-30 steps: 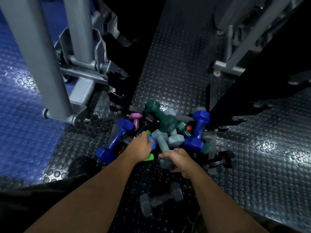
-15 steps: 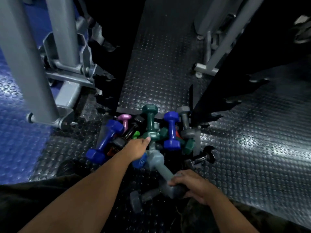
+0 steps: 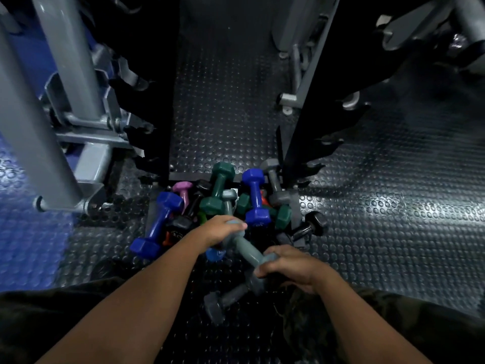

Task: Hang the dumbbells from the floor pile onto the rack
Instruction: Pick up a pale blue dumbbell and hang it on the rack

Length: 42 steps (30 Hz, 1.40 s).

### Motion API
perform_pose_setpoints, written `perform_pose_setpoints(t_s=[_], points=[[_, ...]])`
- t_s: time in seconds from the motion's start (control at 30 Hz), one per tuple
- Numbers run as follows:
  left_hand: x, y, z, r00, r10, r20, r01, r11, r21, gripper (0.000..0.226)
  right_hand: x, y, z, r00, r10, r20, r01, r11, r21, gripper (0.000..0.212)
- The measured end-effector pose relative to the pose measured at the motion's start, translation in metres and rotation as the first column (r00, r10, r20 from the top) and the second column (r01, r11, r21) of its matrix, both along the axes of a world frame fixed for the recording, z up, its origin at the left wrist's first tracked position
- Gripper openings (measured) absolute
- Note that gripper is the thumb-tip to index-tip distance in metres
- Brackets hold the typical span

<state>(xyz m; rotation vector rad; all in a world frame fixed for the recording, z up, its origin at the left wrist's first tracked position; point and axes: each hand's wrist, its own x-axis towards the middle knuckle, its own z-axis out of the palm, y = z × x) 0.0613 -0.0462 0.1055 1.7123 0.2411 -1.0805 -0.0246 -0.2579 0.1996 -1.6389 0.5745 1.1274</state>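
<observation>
My right hand (image 3: 291, 264) curls round the near head of a grey-blue dumbbell (image 3: 245, 248), gripping it. My left hand (image 3: 221, 229) lies over its far head, fingers bent on top; I cannot tell whether that grip closes underneath. The dumbbell slants from the near right up toward the pile (image 3: 225, 203) on the floor (image 3: 393, 219), touching its near edge. The black rack (image 3: 309, 106) rises just beyond, far right. Risk, as I judge it: lifting could drag neighbouring weights loose, and the dark dumbbell (image 3: 231, 295) near my legs could roll.
</observation>
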Motion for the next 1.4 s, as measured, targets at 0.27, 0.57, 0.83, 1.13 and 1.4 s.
perform_pose_setpoints(t_s=[0.27,0.57,0.83,1.13,1.4], points=[[-0.001,-0.007,0.022,0.948,0.123,0.295,-0.192,0.956,0.22,0.049,0.016,0.004,-0.001,0.948,-0.102,0.3,0.169,0.963,-0.208,0.057],[0.031,-0.02,0.112,0.802,0.119,0.586,-0.341,0.896,0.284,0.049,0.058,0.009,0.046,0.804,-0.105,0.586,0.33,0.897,-0.293,0.063],[0.034,-0.04,0.213,0.718,0.178,0.673,-0.367,0.918,0.149,0.033,0.073,-0.036,0.126,0.665,-0.089,0.741,0.384,0.892,-0.239,0.053],[0.003,-0.055,0.253,0.804,0.471,0.364,-0.421,0.882,-0.212,0.033,0.046,-0.073,0.183,0.531,-0.239,0.813,0.497,0.865,-0.07,0.059],[-0.012,-0.068,0.296,0.756,0.623,0.198,-0.522,0.758,-0.391,0.014,0.048,-0.089,0.215,0.346,-0.294,0.891,0.544,0.836,0.065,0.06]])
